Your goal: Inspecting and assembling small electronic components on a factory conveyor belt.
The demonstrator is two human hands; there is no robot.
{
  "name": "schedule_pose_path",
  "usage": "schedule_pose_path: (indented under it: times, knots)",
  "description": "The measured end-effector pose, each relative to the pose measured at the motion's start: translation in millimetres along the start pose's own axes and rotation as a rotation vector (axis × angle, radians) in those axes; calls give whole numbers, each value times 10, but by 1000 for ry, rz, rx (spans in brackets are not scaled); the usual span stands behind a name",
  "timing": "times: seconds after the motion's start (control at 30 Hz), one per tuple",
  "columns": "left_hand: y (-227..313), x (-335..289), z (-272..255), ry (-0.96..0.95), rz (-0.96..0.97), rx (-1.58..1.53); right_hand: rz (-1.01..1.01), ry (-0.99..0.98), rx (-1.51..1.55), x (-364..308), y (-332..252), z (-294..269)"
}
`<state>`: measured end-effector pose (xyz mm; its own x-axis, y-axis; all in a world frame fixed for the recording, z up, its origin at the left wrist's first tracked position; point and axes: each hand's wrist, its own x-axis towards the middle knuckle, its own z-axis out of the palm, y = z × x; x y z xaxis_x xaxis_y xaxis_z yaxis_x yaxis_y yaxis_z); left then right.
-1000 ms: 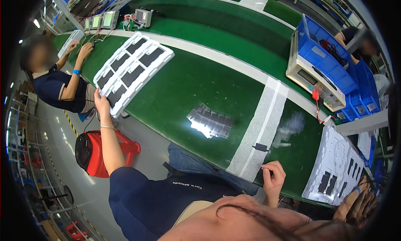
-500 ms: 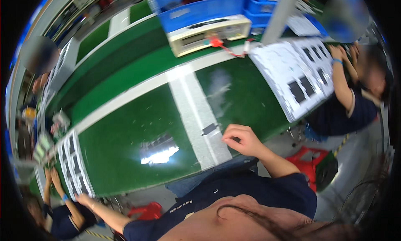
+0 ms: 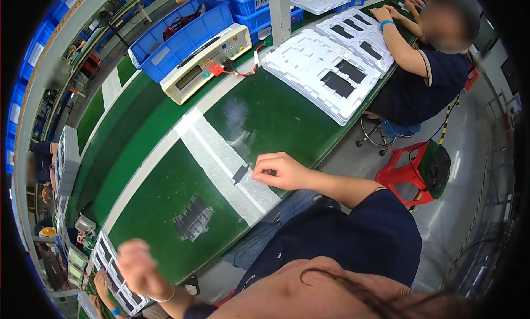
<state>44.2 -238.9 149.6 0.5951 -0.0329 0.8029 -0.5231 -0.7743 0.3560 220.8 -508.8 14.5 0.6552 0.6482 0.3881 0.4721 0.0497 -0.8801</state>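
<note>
Holding its fingers curled in, the right hand (image 3: 280,171) sits over the white strip (image 3: 212,161) near the middle of the frame, its fingertips just beside a small dark piece (image 3: 240,174) lying on that strip. This hand is narrow; nothing shows in its grip, and whether the fingertips touch the piece I cannot tell. At lower left, the left hand (image 3: 139,266) is blurred, in front of a white tray (image 3: 109,263) bearing dark rectangles; how wide its fingers stand, or whether they hold anything, I cannot tell.

Between the hands, left of centre, a patch of grey strips (image 3: 193,218) lies on the green table (image 3: 157,194). More white trays (image 3: 295,59) stand at upper right.

The step in hand looks like attending to the dark piece at the strip. The next move would seem to call for a light, flat fingertip pinch on its near edge.
</note>
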Motion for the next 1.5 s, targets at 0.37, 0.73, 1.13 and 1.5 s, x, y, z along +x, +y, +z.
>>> schedule_pose_path:
  times: [0.37, 0.73, 1.13, 1.5]
  knots:
    - [858, 526, 799, 468, 464, -1235, -182, 720, -1006, -331, -42, -1044]
    - [902, 497, 887, 418, 699, -1072, 9, 824, -1072, -596, 441, -1271]
    - [145, -20, 689, -651, 50, 211, 44, 757, -1263, -554, 287, -1003]
    - [-525, -1100, 440, -603, -485, 453, -301, -253, -790, 27, -36, 368]
